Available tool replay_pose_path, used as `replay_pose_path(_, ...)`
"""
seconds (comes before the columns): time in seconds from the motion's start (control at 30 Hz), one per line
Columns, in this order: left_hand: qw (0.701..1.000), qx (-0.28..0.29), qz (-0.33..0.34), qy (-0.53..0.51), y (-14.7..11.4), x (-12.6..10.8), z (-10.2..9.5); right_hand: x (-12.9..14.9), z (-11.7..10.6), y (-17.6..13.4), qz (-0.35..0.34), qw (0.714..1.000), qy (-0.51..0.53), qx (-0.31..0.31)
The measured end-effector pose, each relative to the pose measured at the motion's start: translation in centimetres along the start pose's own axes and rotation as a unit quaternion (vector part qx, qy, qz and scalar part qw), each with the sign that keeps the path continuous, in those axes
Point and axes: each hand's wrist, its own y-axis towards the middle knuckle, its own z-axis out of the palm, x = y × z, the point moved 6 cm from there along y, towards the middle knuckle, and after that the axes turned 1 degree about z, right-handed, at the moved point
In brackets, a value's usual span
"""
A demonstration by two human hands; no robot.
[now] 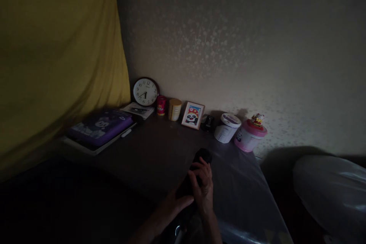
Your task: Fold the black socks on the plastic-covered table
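Note:
Both hands are closed around a long black object [203, 155] held at a slant over the table's near part. Its exact kind is too dark to make out. My left hand [178, 203] wraps its lower part, thumb lying across it. My right hand [202, 179] grips it higher up, with bent fingers near the thick top end. A small shiny ring [177, 230] shows below the hands, close to my forearms.
Along the wall stand a round clock [146, 92], a red can [161, 106], a yellow canister [174, 109], a framed panda picture [193, 115], a white lidded tub [227, 128] and a pink tub [248, 135]. A purple case [103, 126] lies left, beside a yellow curtain [57, 53].

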Motion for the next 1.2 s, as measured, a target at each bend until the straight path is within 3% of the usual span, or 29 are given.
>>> replay_pose_path(0.2, 0.999, 0.007, 0.046, 0.006, -0.6, -2.3, -0.3, 0.0, -0.8, 0.6, 0.075, 0.993, 0.085, 0.034)
replay_pose_path(0.33, 0.991, -0.002, 0.112, 0.075, -0.6, -2.7, -0.1, 0.3, -0.1, 0.7, 0.076, 0.990, 0.098, 0.072)
replay_pose_path(0.47, 0.973, -0.062, 0.127, 0.183, -0.5, -1.8, -0.5, 1.3, 1.0, 1.1, 0.022, 0.991, 0.065, 0.116)
replay_pose_path(0.6, 0.971, -0.083, 0.117, 0.190, -0.8, -1.5, -0.8, 2.1, 1.8, 1.2, -0.058, 0.983, -0.018, 0.174)
replay_pose_path(0.73, 0.972, -0.087, 0.097, 0.193, -1.2, -0.8, -1.0, 1.3, 2.1, 0.9, -0.100, 0.973, -0.094, 0.188)
replay_pose_path(0.87, 0.972, -0.091, 0.087, 0.196, -1.3, 0.4, -0.9, 0.3, 2.6, 0.8, -0.093, 0.975, -0.136, 0.150)
replay_pose_path(1.0, 0.994, -0.040, 0.061, 0.084, -1.4, 0.1, -0.2, 0.4, 2.1, 1.4, -0.052, 0.989, -0.090, 0.103)
replay_pose_path(1.1, 0.999, -0.001, 0.031, -0.015, -1.6, -1.3, 0.2, -0.3, -0.9, 1.8, 0.045, 0.999, 0.022, -0.006)
replay_pose_path(1.2, 0.998, -0.026, -0.007, -0.052, -1.9, -2.4, -0.5, -2.8, -3.5, 0.8, 0.212, 0.966, 0.093, -0.112)
